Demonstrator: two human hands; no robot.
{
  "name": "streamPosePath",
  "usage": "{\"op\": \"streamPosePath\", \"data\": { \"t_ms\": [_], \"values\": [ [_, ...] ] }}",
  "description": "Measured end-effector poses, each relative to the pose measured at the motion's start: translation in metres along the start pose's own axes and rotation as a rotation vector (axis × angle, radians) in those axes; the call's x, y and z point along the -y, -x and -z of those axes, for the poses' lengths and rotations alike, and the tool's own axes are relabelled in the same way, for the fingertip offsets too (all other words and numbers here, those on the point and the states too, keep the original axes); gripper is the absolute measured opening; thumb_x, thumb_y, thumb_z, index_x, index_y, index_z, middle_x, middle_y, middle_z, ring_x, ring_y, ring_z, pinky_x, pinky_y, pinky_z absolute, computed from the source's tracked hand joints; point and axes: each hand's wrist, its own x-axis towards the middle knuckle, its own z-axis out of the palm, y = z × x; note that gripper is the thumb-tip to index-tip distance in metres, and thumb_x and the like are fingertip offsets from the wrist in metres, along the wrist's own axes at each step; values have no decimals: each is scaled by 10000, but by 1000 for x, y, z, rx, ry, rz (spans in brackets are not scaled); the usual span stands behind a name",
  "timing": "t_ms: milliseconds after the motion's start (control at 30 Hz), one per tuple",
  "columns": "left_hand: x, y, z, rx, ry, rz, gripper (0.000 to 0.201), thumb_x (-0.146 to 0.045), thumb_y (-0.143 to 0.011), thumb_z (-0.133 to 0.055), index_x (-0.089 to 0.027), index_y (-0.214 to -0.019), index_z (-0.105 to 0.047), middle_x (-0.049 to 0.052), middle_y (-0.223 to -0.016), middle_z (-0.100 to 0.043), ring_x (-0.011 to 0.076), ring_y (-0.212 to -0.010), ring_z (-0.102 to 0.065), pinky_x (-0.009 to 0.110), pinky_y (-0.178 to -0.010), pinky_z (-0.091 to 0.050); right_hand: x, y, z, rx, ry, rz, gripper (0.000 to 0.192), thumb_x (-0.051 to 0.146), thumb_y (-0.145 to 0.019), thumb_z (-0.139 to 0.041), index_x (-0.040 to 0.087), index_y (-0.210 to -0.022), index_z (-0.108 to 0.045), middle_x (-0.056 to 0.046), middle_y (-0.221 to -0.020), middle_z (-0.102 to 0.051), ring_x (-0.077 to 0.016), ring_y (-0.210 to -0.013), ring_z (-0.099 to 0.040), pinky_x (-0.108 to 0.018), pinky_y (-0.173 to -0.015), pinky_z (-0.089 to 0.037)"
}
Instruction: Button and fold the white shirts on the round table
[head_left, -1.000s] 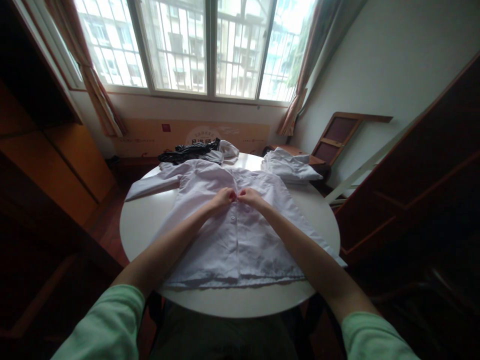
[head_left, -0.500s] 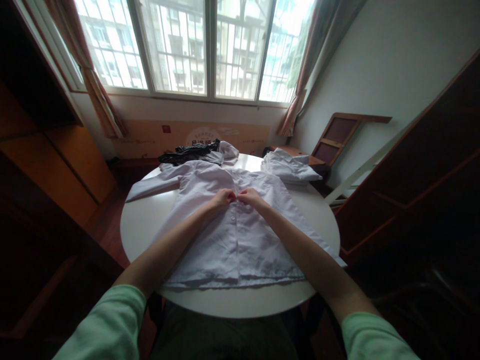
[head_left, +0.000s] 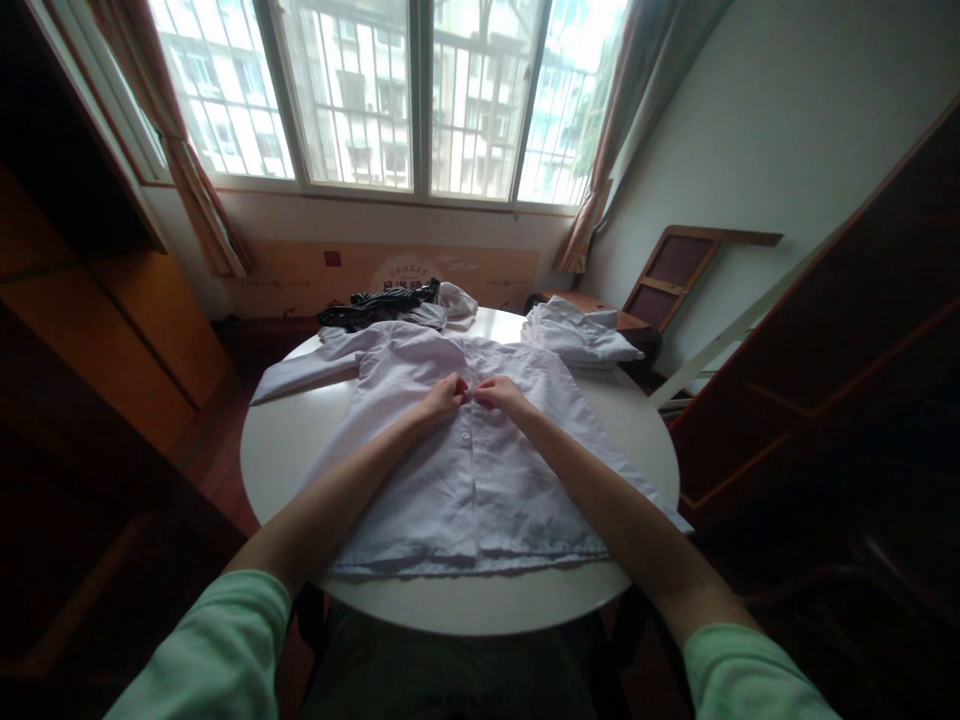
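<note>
A white button-up shirt (head_left: 420, 490) lies spread on the round white table (head_left: 277, 450), its hem towards me and one sleeve stretched out to the left. My left hand (head_left: 447, 396) pinches the front edge of the shirt about halfway up. Right beside it, my right hand (head_left: 496, 392) is closed on the other side of the same front opening, fingertips almost meeting the left ones. Below the hands a small button (head_left: 466, 436) shows on the front strip. Whatever sits between the fingertips is too small to make out.
Dark striped and pale clothes (head_left: 390, 305) lie heaped at the table's far side. Folded white clothes (head_left: 577, 330) are stacked at the far right. A wooden chair (head_left: 667, 270) stands by the right wall, and a dark wooden door (head_left: 817, 370) is close on the right.
My left hand's fingers have shifted slightly at the front edge of the shirt. The right hand and the shirt look nearly the same.
</note>
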Motion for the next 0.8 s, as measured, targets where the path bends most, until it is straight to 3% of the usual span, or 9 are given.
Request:
{"op": "streamPosePath", "data": {
  "t_ms": [467, 800],
  "values": [
    [8, -2, 1, -26, 104, 57, 97, -149, -699, -583, -166, -789, -553, -6, -766, -590, 124, -705, -539, 236, -670, -436, 7, 5, 2, 45, -99, -15, 188, 133, -582, -499, 157, -399, -464, 70, -344, -360, -44, -363, -300, -200, -398, -212],
    [-1, 0, 6, -41, 198, 123, 111, -152, -676, -598, -181, -772, -551, -10, -746, -587, 129, -679, -534, 235, -638, -438, 2, -1, 3, -85, -7, -33, 140, 143, -613, -534, 112, -618, -670, 52, -398, -455, -60, -395, -367, -192, -407, -250]
  ]
}}
